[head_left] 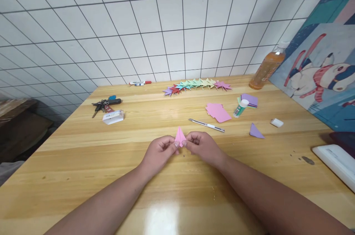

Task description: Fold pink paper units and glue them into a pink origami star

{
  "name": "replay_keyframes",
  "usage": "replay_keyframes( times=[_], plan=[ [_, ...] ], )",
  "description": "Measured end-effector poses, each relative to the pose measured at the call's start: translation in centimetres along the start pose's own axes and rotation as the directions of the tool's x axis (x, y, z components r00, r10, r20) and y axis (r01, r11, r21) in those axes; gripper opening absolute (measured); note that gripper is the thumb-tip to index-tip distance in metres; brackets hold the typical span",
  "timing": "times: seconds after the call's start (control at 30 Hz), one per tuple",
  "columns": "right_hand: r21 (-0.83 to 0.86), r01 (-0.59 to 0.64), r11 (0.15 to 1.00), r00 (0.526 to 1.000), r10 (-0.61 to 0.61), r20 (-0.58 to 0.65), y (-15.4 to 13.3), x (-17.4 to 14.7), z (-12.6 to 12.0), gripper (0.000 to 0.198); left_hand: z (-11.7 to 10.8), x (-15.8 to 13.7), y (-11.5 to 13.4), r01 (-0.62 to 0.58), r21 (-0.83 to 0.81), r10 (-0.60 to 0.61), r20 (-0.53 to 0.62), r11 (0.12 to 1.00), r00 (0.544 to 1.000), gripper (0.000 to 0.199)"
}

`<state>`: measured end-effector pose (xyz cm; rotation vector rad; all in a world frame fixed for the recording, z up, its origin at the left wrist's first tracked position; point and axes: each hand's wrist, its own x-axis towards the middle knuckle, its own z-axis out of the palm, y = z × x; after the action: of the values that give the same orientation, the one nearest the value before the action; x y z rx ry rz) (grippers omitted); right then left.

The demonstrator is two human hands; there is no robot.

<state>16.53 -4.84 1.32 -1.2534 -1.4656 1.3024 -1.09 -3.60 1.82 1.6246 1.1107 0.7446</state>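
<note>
A small pink folded paper (179,136) with a pointed top and a crease down its middle is held just over the table. My left hand (160,150) pinches its lower left side between thumb and fingers. On the lower right side, my right hand (203,147) grips it the same way, thumb in front. Behind the right hand lies a slim utility knife (206,125). Farther back is a loose pile of pink paper squares (217,112). Parts of the folded paper are covered by my thumbs.
Folded colourful paper pieces (196,84) line the wall. A glue stick (240,108), stacked coloured paper (249,100), purple folded paper (255,131), an eraser (276,122) and a bottle (267,66) are at right. Keys (105,105), a small box (113,117) and markers (140,83) are at left.
</note>
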Motion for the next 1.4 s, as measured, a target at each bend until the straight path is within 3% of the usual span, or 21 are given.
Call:
replay_keyframes(
  times=[0.3, 0.53, 0.63, 0.77, 0.9, 1.1, 1.4],
  plan=[
    [-0.030, 0.041, 0.999, 0.999, -0.041, 0.011, -0.43, -0.05, -0.21, 0.022, 0.17, -0.02, 0.14, -0.003, -0.070, 0.006, 0.038, 0.998, 0.999, 0.026],
    [-0.099, -0.006, 0.995, 0.997, 0.014, 0.080, -0.34, -0.25, -0.21, 0.017, 0.00, -0.08, 0.22, 0.008, -0.215, 0.004, 0.057, 0.976, 0.998, 0.024],
    [-0.109, 0.055, 0.993, 0.997, -0.048, 0.059, -0.31, -0.41, -0.15, 0.010, 0.02, -0.01, 0.25, 0.064, -0.264, -0.054, 0.047, 0.962, 0.997, 0.025],
    [-0.153, 0.210, 0.966, 0.978, -0.209, 0.024, -0.47, -0.74, -0.14, 0.034, -0.08, 0.11, 0.30, 0.114, -0.326, -0.108, 0.035, 0.938, 0.993, 0.027],
    [-0.281, 0.303, 0.911, 0.951, -0.308, 0.029, -0.36, -0.86, -0.16, 0.036, -0.18, 0.21, 0.15, 0.105, -0.327, -0.089, 0.064, 0.939, 0.994, 0.027],
    [-0.341, 0.322, 0.883, 0.945, -0.324, 0.054, -0.19, -0.84, -0.22, 0.034, -0.05, 0.32, -0.23, 0.081, -0.303, -0.058, 0.082, 0.949, 0.995, 0.029],
    [-0.345, 0.302, 0.889, 0.944, -0.330, -0.025, -0.29, -0.82, -0.21, 0.013, -0.07, 0.23, 0.37, 0.075, -0.294, -0.044, 0.110, 0.953, 0.993, 0.025]
  ],
)
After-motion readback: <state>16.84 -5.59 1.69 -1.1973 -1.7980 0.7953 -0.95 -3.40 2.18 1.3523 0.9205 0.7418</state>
